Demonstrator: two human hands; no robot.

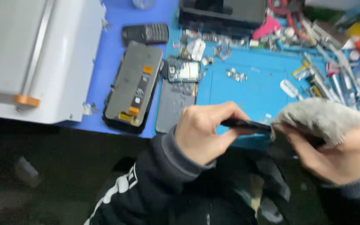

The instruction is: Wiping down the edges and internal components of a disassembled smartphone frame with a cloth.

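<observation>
The left hand [203,133] pinches a thin dark phone part [246,124] edge-on; the right hand [334,152] presses a grey cloth [319,118] on its far end — wiping looks under way, the phone lying disassembled on the counter [255,89].

I see a grey cloth [319,118], soft and fuzzy, matt all over. The thin black part [244,123] looks like smooth plastic or glass with a slight sheen; blur keeps me from telling which. The blue mat [251,89] looks rubbery and matt. The screen panel [134,85] shows a dull grey back with orange film strips. The white box [34,54] is smooth plastic. The tools [334,79] glint like bare metal. My sleeves [163,175] are dark knit fabric.
</observation>
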